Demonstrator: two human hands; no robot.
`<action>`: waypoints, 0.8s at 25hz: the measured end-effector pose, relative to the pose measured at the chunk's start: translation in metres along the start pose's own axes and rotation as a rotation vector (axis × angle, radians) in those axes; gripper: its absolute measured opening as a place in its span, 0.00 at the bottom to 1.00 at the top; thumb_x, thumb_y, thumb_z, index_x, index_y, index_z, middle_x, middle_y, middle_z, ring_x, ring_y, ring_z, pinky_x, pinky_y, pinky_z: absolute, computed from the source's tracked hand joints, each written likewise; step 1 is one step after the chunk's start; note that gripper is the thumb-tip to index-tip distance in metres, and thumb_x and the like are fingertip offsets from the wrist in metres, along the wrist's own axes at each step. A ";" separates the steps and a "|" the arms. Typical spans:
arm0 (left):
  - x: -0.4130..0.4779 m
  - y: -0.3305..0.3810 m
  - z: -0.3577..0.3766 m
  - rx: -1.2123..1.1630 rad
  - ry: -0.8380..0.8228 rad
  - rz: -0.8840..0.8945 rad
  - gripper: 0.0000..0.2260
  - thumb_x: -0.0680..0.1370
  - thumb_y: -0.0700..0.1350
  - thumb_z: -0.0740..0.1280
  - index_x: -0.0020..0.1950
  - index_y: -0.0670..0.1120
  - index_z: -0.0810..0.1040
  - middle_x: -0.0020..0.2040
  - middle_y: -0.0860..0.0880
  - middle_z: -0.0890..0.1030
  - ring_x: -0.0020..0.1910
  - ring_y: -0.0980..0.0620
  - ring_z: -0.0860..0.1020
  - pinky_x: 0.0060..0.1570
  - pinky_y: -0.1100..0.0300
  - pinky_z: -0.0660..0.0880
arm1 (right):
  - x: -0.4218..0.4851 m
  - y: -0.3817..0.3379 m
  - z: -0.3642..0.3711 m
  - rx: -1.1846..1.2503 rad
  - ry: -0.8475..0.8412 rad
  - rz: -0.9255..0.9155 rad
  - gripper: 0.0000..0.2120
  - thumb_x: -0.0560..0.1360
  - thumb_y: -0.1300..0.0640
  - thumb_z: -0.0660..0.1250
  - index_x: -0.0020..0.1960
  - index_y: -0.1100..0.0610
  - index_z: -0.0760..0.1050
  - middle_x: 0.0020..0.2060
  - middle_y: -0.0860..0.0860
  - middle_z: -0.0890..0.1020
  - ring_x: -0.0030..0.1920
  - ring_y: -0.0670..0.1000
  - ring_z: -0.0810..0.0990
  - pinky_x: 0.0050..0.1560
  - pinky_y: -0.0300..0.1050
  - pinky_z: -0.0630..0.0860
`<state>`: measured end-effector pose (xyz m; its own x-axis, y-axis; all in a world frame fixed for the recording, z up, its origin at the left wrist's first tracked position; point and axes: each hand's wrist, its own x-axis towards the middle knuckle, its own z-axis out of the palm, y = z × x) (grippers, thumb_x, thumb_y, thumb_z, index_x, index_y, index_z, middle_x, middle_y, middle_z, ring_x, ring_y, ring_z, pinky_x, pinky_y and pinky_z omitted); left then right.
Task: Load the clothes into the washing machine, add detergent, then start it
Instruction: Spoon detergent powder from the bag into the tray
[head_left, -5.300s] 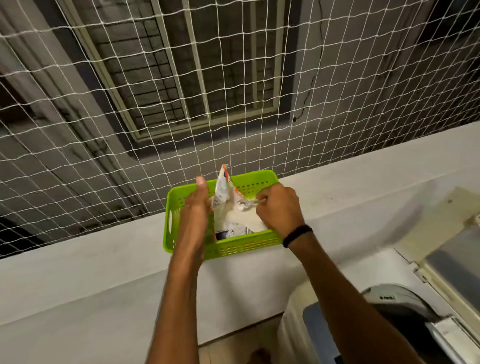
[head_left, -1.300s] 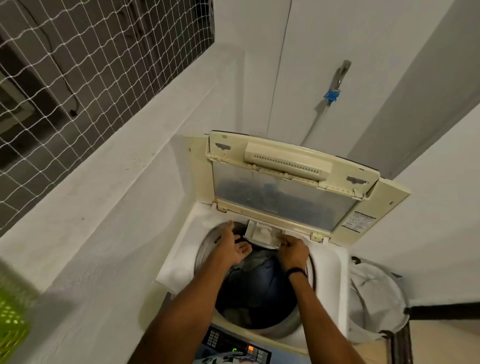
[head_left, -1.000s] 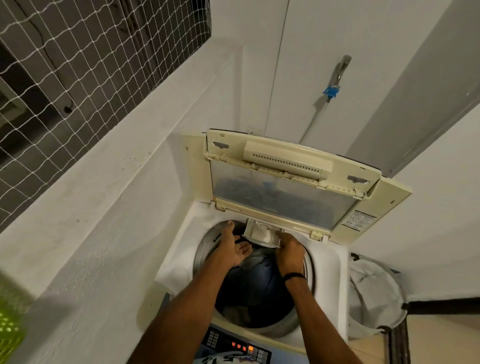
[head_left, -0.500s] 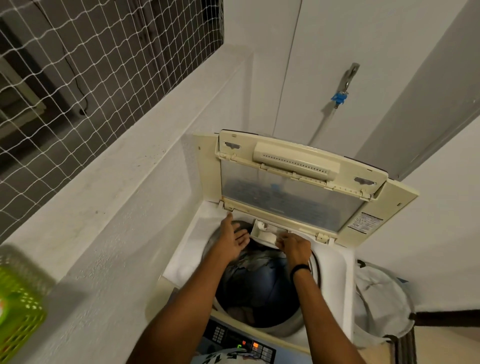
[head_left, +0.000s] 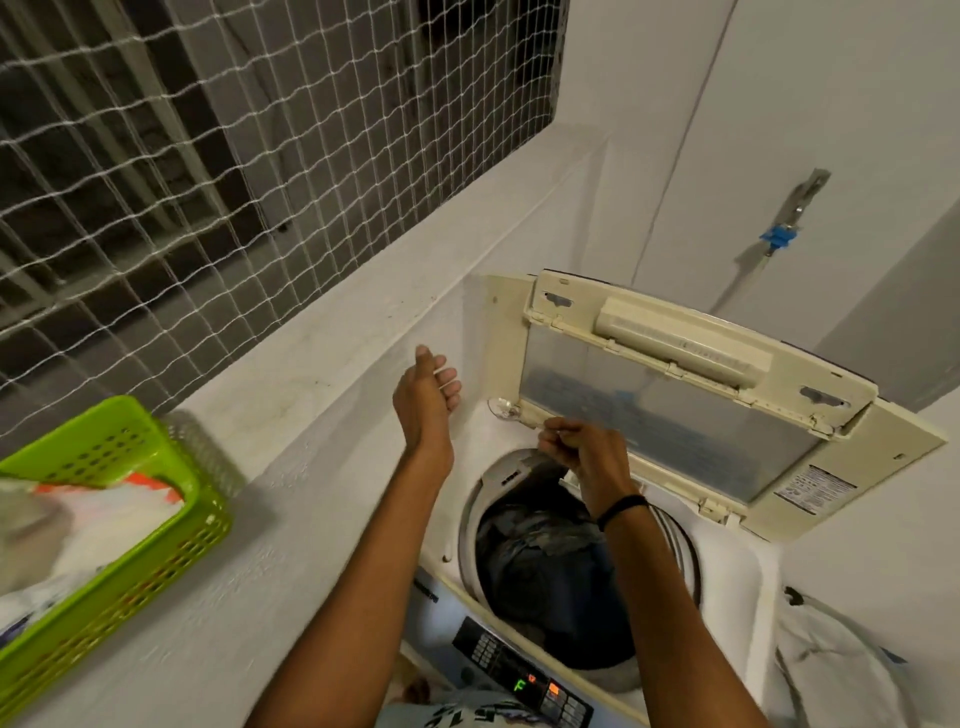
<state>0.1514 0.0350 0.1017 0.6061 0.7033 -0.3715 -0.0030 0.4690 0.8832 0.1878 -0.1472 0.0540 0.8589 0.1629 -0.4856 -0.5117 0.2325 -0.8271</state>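
Observation:
The top-loading washing machine (head_left: 748, 566) stands with its cream lid (head_left: 691, 395) raised, and dark clothes (head_left: 550, 566) fill the drum. My right hand (head_left: 587, 454) hovers over the drum's back rim, pinching the handle of a small clear scoop (head_left: 503, 409) that points left. My left hand (head_left: 427, 397) is raised beside the white wall, left of the lid, with loosely curled fingers and nothing in it. A detergent packet (head_left: 98, 499) lies in the green basket (head_left: 156, 551) on the ledge at the left.
The control panel (head_left: 519, 675) at the machine's front shows a green letter and orange lights. A white laundry bag (head_left: 841, 670) sits to the right of the machine. A tap with a blue fitting (head_left: 779, 236) hangs on the wall behind. Netting (head_left: 234, 135) covers the opening above the ledge.
Both hands have lifted off the drum's back rim. My left hand has risen up and left toward the wall. The clear scoop now shows in my right hand, and the view has swung left.

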 end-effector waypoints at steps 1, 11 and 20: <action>-0.006 0.016 -0.009 -0.005 0.019 0.071 0.17 0.82 0.56 0.61 0.51 0.43 0.81 0.41 0.45 0.82 0.39 0.50 0.79 0.39 0.58 0.76 | -0.006 -0.006 0.013 -0.010 -0.049 -0.009 0.12 0.75 0.73 0.58 0.49 0.70 0.80 0.41 0.62 0.83 0.45 0.60 0.83 0.54 0.51 0.81; -0.080 0.157 -0.126 -0.127 0.202 0.607 0.15 0.83 0.53 0.61 0.52 0.44 0.81 0.41 0.45 0.82 0.40 0.50 0.78 0.40 0.60 0.75 | -0.078 -0.039 0.150 -0.116 -0.544 -0.007 0.12 0.76 0.73 0.57 0.46 0.69 0.81 0.39 0.63 0.84 0.41 0.58 0.85 0.41 0.41 0.82; -0.106 0.195 -0.259 -0.004 0.579 0.671 0.16 0.83 0.56 0.60 0.46 0.49 0.82 0.36 0.54 0.82 0.36 0.56 0.78 0.38 0.61 0.74 | -0.159 -0.011 0.271 -0.501 -0.797 -0.119 0.13 0.74 0.75 0.57 0.46 0.70 0.81 0.38 0.63 0.83 0.38 0.56 0.85 0.40 0.42 0.84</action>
<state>-0.1196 0.1909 0.2389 -0.0220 0.9903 0.1371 -0.2165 -0.1386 0.9664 0.0507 0.0843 0.2167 0.5423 0.8142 -0.2075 -0.1943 -0.1187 -0.9737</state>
